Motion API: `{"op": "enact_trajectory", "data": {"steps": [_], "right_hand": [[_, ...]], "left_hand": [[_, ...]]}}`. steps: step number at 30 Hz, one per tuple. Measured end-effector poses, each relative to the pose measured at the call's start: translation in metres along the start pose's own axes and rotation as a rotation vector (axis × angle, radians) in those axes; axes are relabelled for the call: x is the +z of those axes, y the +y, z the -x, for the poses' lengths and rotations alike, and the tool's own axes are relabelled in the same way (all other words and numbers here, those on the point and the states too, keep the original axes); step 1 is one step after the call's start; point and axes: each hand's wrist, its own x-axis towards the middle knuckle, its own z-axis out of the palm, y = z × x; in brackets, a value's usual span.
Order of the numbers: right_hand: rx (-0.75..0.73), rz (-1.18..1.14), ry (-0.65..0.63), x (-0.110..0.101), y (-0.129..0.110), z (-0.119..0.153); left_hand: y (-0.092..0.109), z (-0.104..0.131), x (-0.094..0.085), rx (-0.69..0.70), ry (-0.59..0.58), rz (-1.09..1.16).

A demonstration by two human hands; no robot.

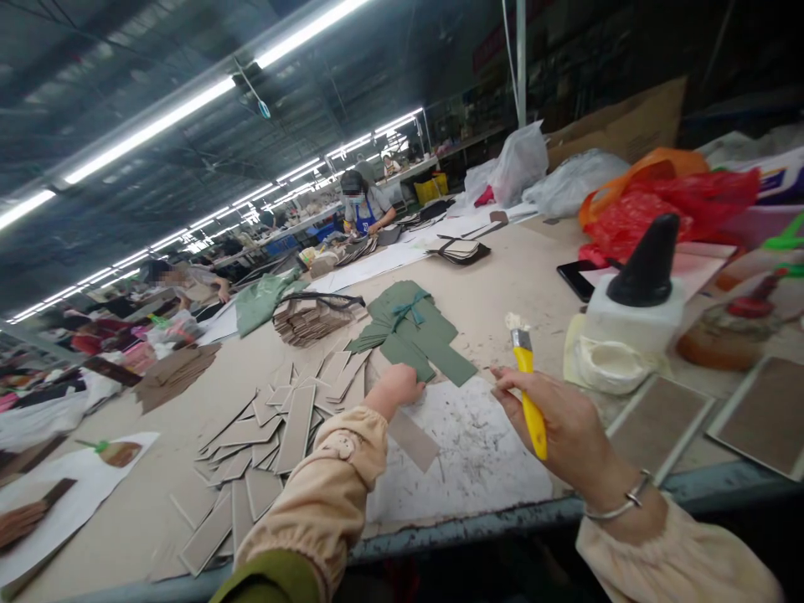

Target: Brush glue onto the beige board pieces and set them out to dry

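My right hand [569,427] grips a paintbrush [533,406] with a yellow handle, its bristles pointing up and coated in something whitish. My left hand [400,387] reaches forward with curled fingers at the lower edge of a stack of green pieces [411,322] tied with a dark green strip. What those fingers hold, if anything, is hidden. Just below the left hand, a taupe strip [414,440] lies on a stained white sheet [468,452]. Beside my left sleeve spreads a loose heap of taupe strips [298,427] with pale edges.
A white bottle with a black cone cap [637,306] stands at right, near a phone [574,280] and red plastic bags [678,201]. Bundled brown pieces [314,318] lie behind the heap. A co-worker [368,205] is at the table's far end. The table edge [477,523] runs in front.
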Motion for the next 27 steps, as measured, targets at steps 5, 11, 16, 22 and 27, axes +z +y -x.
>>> {"op": "enact_trajectory", "data": {"steps": [5, 11, 16, 22, 27], "right_hand": [[0.019, 0.008, -0.013, 0.004, 0.003, 0.005], [0.067, -0.012, 0.021, 0.002, 0.006, 0.006], [0.092, -0.099, 0.087, -0.008, 0.007, 0.005], [0.392, -0.521, 0.145, -0.014, 0.004, 0.011], [0.839, -1.127, 0.181, -0.007, 0.003, 0.007]], "left_hand": [[0.008, -0.002, 0.000, -0.026, 0.003, 0.059], [-0.014, 0.017, -0.021, -0.157, 0.295, 0.315], [-0.028, 0.089, -0.025, -0.276, 0.583, 0.683], [0.008, 0.192, 0.058, -0.350, 0.599, 0.905], [0.022, 0.213, 0.100, -0.357, 0.571, 0.837]]}}
